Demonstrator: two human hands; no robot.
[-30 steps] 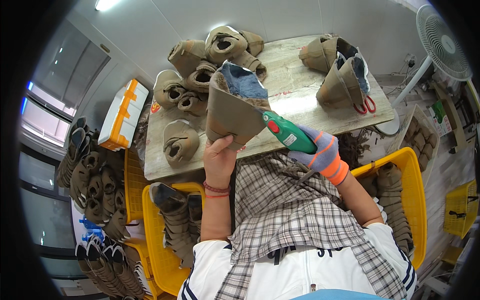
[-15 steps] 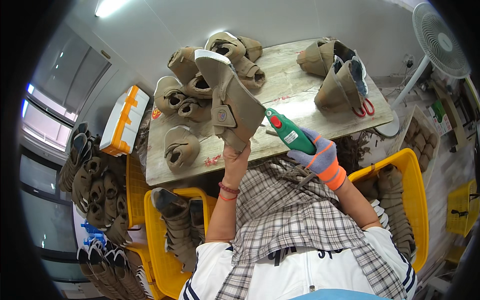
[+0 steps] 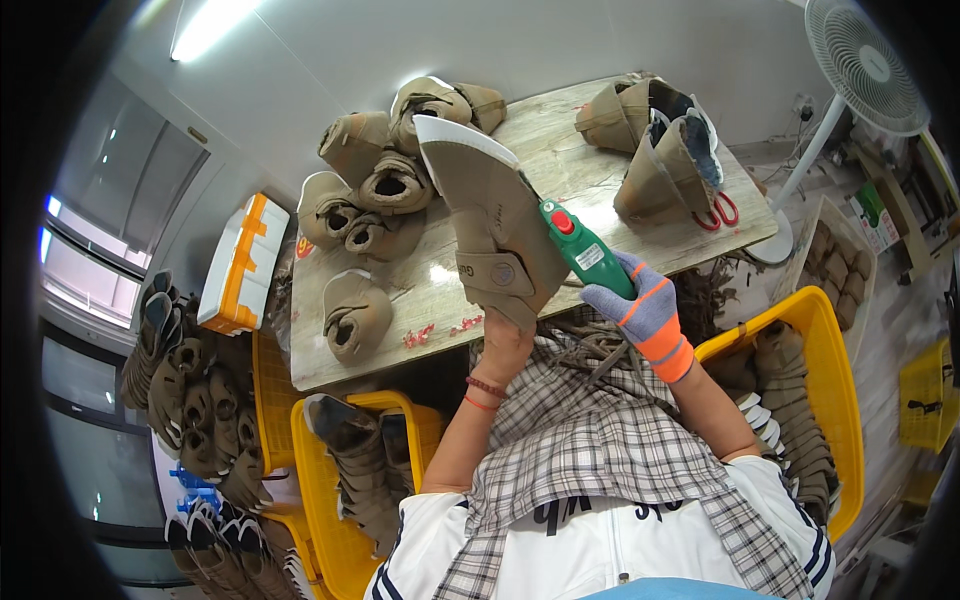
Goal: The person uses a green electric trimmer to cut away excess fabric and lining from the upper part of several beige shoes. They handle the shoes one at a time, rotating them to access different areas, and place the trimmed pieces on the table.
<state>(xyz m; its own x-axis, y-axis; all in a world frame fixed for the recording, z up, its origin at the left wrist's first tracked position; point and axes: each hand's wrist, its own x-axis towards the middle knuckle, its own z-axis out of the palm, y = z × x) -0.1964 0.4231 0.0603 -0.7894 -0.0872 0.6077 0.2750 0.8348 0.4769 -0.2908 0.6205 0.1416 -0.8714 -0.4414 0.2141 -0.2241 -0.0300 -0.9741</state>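
Note:
My bare left hand (image 3: pixel 508 345), with red bands at the wrist, grips a brown shoe upper (image 3: pixel 480 195) from below. The upper stands raised over the table's front edge, its white-edged end up and a strap with a round badge low on its side. In a grey glove with orange stripes, my right hand (image 3: pixel 643 305) is closed around a green handheld power tool (image 3: pixel 590 258) with a red button. The tool's tip is against or very near the upper's right edge; I cannot tell if it touches. My left fingers are partly hidden by the upper.
More brown uppers (image 3: pixel 358 312) lie on the table (image 3: pixel 420 345), at left and at the far right (image 3: pixel 668 170) beside red-handled scissors (image 3: pixel 722 212). Yellow crates (image 3: pixel 325 520) of stacked uppers flank me, another crate (image 3: pixel 845 440) at right. A standing fan (image 3: pixel 866 65) is far right; strips of scrap hang across my lap.
The upper has turned so more of its outer side faces me, and it has shifted slightly right and down. The tool has stayed beside its right edge. My head view has shifted slightly.

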